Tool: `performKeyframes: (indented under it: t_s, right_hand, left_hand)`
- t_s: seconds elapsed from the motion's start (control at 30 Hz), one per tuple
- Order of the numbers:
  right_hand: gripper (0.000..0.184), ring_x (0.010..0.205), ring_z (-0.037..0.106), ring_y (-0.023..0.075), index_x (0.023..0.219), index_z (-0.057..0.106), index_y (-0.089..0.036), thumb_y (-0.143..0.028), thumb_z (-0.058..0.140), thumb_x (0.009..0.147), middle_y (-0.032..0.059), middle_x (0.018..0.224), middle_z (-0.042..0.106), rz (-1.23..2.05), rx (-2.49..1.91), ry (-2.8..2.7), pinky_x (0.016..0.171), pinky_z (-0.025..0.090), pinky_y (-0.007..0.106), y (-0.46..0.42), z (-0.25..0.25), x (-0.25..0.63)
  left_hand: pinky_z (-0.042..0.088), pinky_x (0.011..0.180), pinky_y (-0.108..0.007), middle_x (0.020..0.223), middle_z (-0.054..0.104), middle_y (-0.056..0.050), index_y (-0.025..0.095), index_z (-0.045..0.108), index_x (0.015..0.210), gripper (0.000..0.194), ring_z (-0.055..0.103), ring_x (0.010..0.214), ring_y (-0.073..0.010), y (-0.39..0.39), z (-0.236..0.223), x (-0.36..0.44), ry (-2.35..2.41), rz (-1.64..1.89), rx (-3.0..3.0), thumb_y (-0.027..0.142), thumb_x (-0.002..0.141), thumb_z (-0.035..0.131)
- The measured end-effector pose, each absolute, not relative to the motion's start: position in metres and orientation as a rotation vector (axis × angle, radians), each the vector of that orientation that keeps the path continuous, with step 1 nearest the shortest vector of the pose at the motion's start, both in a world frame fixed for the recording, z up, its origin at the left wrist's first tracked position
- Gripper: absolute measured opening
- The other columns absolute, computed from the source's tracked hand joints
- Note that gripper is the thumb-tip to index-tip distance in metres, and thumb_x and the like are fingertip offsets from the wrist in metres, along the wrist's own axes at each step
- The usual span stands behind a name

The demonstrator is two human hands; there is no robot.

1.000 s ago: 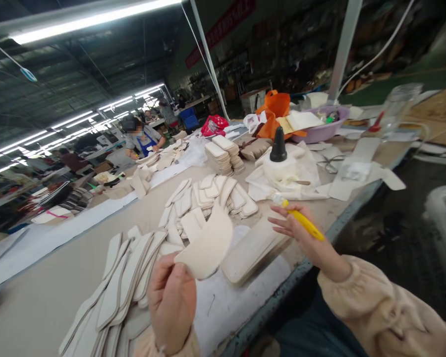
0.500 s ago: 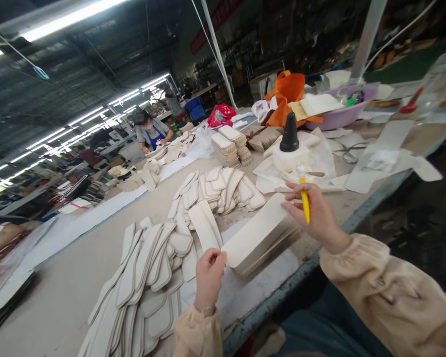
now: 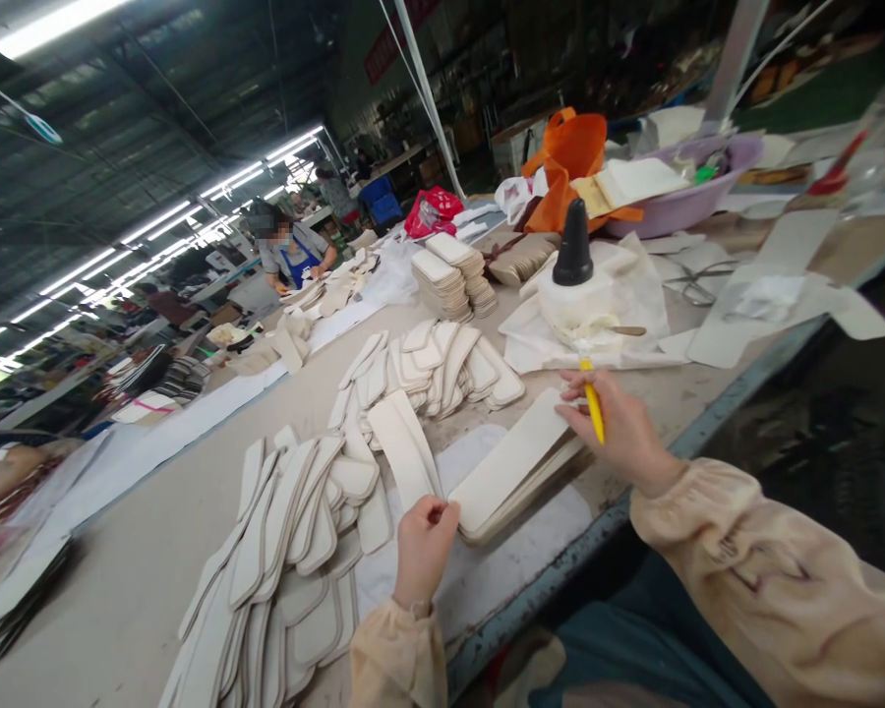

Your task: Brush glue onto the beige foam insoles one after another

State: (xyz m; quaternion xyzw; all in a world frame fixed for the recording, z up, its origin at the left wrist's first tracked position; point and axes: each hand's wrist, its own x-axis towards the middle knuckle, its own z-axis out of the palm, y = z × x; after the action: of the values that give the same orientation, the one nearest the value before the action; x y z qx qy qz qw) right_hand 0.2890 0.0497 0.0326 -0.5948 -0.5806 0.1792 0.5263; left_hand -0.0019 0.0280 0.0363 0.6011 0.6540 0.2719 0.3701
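Between my hands lies a long off-white strip with rounded corners [image 3: 507, 457], on top of a small stack of like strips. My left hand [image 3: 426, 546] pinches its near left corner. At the far right end, my right hand [image 3: 616, 423] grips the edge with thumb and fingertips, and a yellow brush [image 3: 593, 405] is tucked in the same hand. The brush tip points toward a white glue pot [image 3: 567, 310] with a black cone [image 3: 573, 246] on it. Left of the stack, a pair of strips [image 3: 404, 447] touches the heap of cut pieces [image 3: 287, 541].
More rounded pieces [image 3: 442, 364] lie fanned behind the strips, with neat stacks [image 3: 449, 275] farther back. Scissors [image 3: 697, 283], a purple basin [image 3: 678, 206] and an orange bag [image 3: 571, 167] stand to the right. A co-worker [image 3: 295, 256] sits across the table; another person's arm [image 3: 7, 472] shows at left.
The strip's right end has come down closer to the stack, both hands still at its ends. The brush has shifted slightly left with my right hand. The view has tilted a little.
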Motion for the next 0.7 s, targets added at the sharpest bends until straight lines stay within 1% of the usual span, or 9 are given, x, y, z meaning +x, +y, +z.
performKeyframes:
  t_s: [0.1, 0.27, 0.43, 0.6, 0.7]
  right_hand:
    - [0.024, 0.092, 0.064, 0.0251, 0.103, 0.050, -0.023, -0.033, 0.061, 0.084, 0.0112, 0.119, 0.059, 0.442, -1.437, -1.393, 0.084, 0.053, 0.045, 0.050, 0.028, 0.289]
    - [0.034, 0.090, 0.065, 0.0259, 0.110, 0.050, -0.022, -0.039, 0.062, 0.084, 0.0094, 0.106, 0.063, 0.372, -1.457, -1.438, 0.079, 0.055, 0.043, 0.054, 0.016, 0.292]
    - [0.032, 0.086, 0.066, 0.0254, 0.110, 0.050, -0.022, -0.040, 0.059, 0.085, 0.0077, 0.099, 0.065, 0.259, -1.486, -1.494, 0.075, 0.055, 0.041, 0.056, 0.009, 0.295]
    - [0.031, 0.086, 0.067, 0.0246, 0.112, 0.051, -0.023, -0.038, 0.059, 0.086, 0.0078, 0.101, 0.065, 0.232, -1.488, -1.511, 0.074, 0.056, 0.039, 0.057, 0.004, 0.295]
    - [0.031, 0.085, 0.067, 0.0244, 0.112, 0.051, -0.022, -0.036, 0.059, 0.085, 0.0076, 0.100, 0.066, 0.208, -1.502, -1.526, 0.074, 0.055, 0.038, 0.057, 0.003, 0.296]
  left_hand:
    - [0.032, 0.053, -0.024, 0.051, 0.047, 0.006, 0.019, 0.056, 0.062, 0.026, 0.042, 0.051, -0.0111, 0.028, 0.035, -0.003, 1.680, 0.676, 1.548, 0.039, 0.077, 0.058]
    - [0.032, 0.054, -0.024, 0.052, 0.046, 0.006, 0.019, 0.054, 0.061, 0.026, 0.041, 0.052, -0.0106, 0.027, 0.034, -0.003, 1.676, 0.665, 1.544, 0.039, 0.077, 0.057]
    - [0.033, 0.055, -0.024, 0.052, 0.046, 0.006, 0.019, 0.054, 0.063, 0.025, 0.042, 0.052, -0.0104, 0.027, 0.032, -0.001, 1.665, 0.673, 1.522, 0.039, 0.078, 0.057]
    - [0.034, 0.053, -0.024, 0.053, 0.047, 0.006, 0.019, 0.052, 0.064, 0.026, 0.044, 0.051, -0.0103, 0.027, 0.028, -0.003, 1.652, 0.685, 1.478, 0.041, 0.077, 0.058]
    - [0.035, 0.053, -0.023, 0.054, 0.049, 0.006, 0.019, 0.052, 0.068, 0.024, 0.045, 0.050, -0.0100, 0.026, 0.025, -0.005, 1.651, 0.700, 1.446, 0.041, 0.077, 0.059]
